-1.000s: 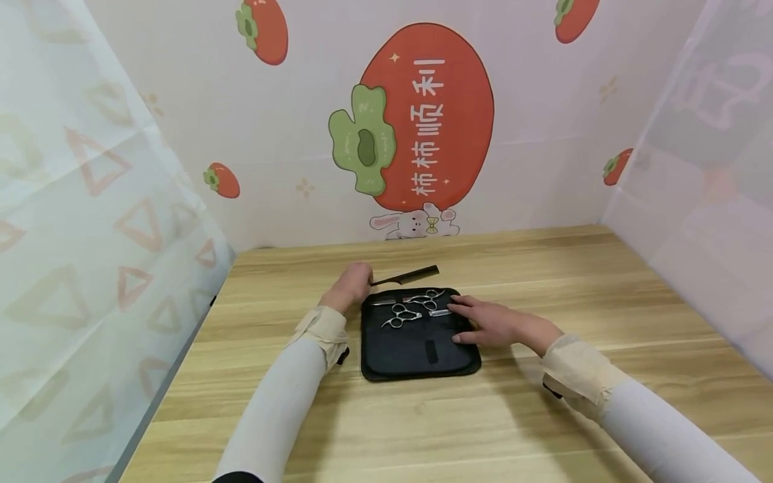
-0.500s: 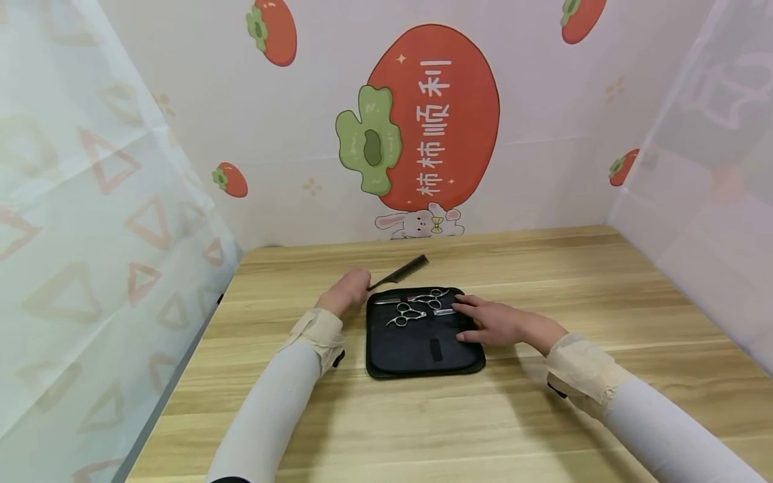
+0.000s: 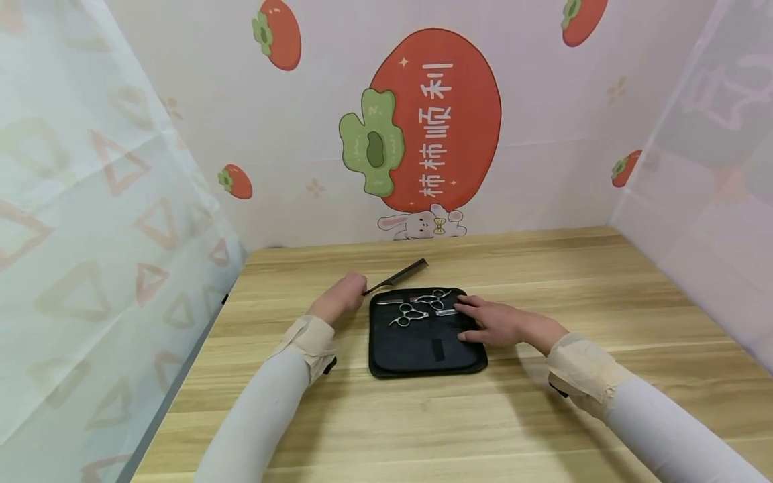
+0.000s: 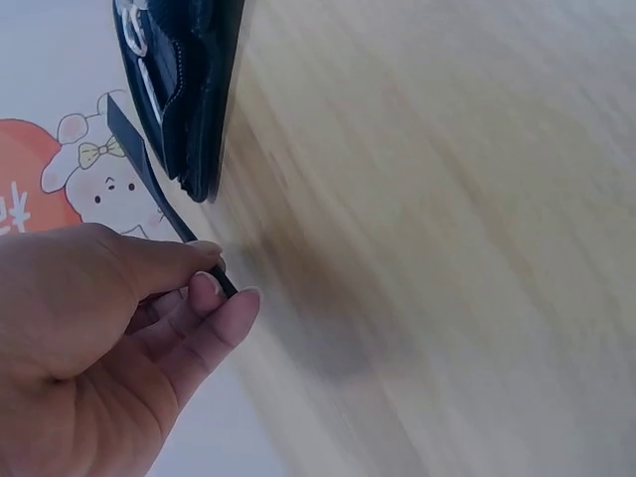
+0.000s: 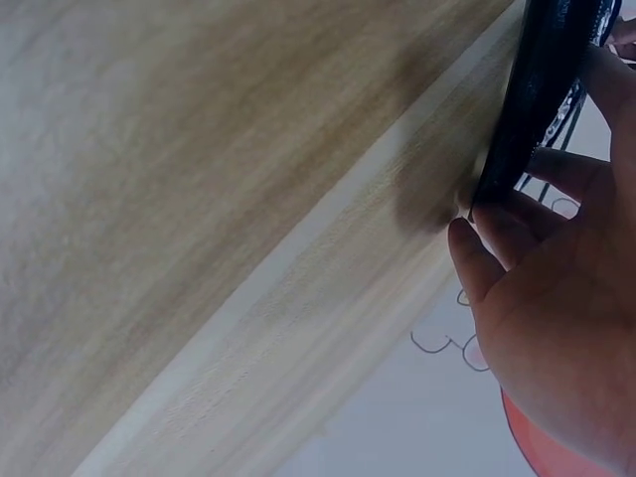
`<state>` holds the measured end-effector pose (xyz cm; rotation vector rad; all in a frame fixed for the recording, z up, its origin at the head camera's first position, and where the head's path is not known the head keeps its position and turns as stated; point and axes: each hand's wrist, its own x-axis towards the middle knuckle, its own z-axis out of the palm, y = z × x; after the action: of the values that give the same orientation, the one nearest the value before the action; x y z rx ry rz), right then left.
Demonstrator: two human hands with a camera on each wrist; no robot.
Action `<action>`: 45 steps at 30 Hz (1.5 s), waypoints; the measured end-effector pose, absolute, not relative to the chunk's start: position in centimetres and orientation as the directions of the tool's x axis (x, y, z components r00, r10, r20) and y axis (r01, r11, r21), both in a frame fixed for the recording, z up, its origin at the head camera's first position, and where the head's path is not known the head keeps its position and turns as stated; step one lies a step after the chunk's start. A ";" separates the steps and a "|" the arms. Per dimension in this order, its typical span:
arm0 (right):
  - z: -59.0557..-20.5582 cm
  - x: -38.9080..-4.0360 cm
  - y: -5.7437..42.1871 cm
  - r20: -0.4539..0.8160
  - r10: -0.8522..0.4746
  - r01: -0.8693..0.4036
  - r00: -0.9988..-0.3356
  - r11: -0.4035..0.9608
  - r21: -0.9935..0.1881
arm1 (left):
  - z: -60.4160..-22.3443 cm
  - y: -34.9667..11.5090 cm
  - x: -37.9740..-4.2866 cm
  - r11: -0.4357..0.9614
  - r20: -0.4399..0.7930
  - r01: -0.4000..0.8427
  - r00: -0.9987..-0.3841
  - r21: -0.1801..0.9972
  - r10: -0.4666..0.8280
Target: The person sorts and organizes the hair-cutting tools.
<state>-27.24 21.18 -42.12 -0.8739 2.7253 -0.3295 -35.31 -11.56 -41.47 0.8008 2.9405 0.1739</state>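
Observation:
A black tail comb (image 3: 407, 272) is held in my left hand (image 3: 344, 296), its toothed end pointing right and away, beyond the case's far edge. In the left wrist view, thumb and fingers pinch the comb's thin tail (image 4: 184, 229). The open black zip case (image 3: 401, 352) lies on the table between both hands. Inside it are silver scissors (image 3: 408, 315) and a second silver pair (image 3: 433, 298). A small silver tool (image 3: 447, 312) sits right of them, and a thin metal-looking strip (image 3: 391, 302) near the far edge. My right hand (image 3: 501, 325) rests on the case's right edge, fingers extended.
The wooden table (image 3: 423, 429) reaches to a printed back wall (image 3: 531, 188) with side walls left and right. A short dark strap (image 3: 437, 349) is fixed on the case's lower inside.
My left hand has moved slightly left and nearer, tilting the comb more steeply. The right hand stays at the case's edge. The head view has shifted slightly.

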 end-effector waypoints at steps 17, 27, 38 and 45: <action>-40.9 -27.4 21.5 -0.172 -0.622 -0.566 -0.764 0.773 -0.285 | -39.5 -11.3 -32.6 0.738 0.041 0.673 -0.739 0.050 0.672; -39.9 -27.1 22.1 -0.031 -0.610 -0.583 -0.792 0.771 -0.255 | -39.1 -10.8 -30.3 0.709 0.029 0.706 -0.709 0.012 0.705; -38.5 -27.0 20.8 0.125 -0.678 -0.687 -0.725 0.696 -0.210 | -38.1 -8.8 -28.2 0.685 -0.019 0.729 -0.684 0.025 0.729; -38.5 -26.4 20.0 0.063 -0.701 -0.697 -0.711 0.689 -0.200 | -38.3 -7.8 -27.8 0.633 0.014 0.772 -0.634 0.054 0.773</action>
<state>-26.41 20.01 -38.54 -1.1879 2.8700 -0.3275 -27.79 -7.81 -38.31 1.3387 2.8298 0.0853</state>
